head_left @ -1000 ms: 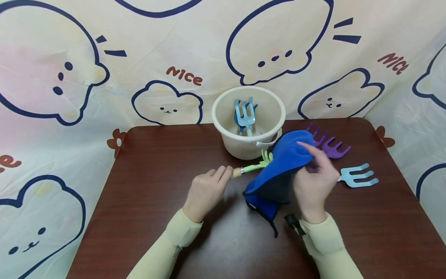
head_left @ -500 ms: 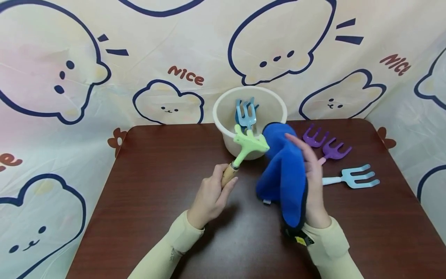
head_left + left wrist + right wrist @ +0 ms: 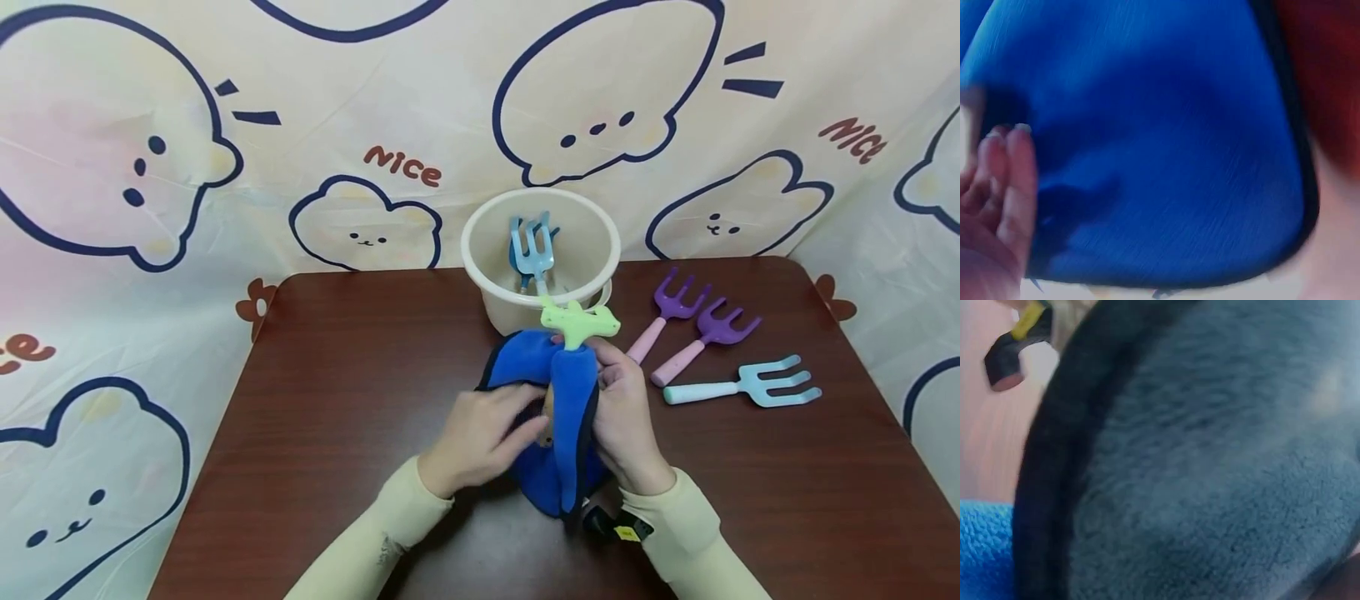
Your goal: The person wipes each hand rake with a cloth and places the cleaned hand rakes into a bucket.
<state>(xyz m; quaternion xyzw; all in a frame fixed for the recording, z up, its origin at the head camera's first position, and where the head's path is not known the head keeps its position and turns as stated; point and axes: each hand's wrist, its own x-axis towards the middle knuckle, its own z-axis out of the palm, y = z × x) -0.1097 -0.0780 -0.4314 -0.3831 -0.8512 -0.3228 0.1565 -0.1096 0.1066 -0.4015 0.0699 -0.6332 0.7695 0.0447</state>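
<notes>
A blue cloth with black edging point(image 3: 573, 425) hangs folded round a light green hand rake point(image 3: 577, 323), whose head sticks up above it. Part of the rake's wooden handle point(image 3: 548, 414) shows between the folds. My right hand point(image 3: 626, 408) grips the cloth near the rake's neck. From the other side my left hand point(image 3: 487, 437) reaches to the handle and cloth, thumb and fingers apart. In the left wrist view, the fingers of my left hand point(image 3: 1004, 200) look fairly straight beside the blue cloth point(image 3: 1166, 156). The dark grey side of the cloth point(image 3: 1210, 462) fills most of the right wrist view.
A cream bucket point(image 3: 491, 283) stands behind the hands, with a light blue hand fork point(image 3: 534, 250) and a darker blue tool inside. To the right, two purple forks point(image 3: 675, 302) with pink handles and a light blue fork point(image 3: 765, 382) lie on the brown table point(image 3: 337, 375).
The left hand has brought the rake right, into the cloth, and its fingers have loosened from the handle. The right hand has moved left with the cloth, which now folds round the handle.
</notes>
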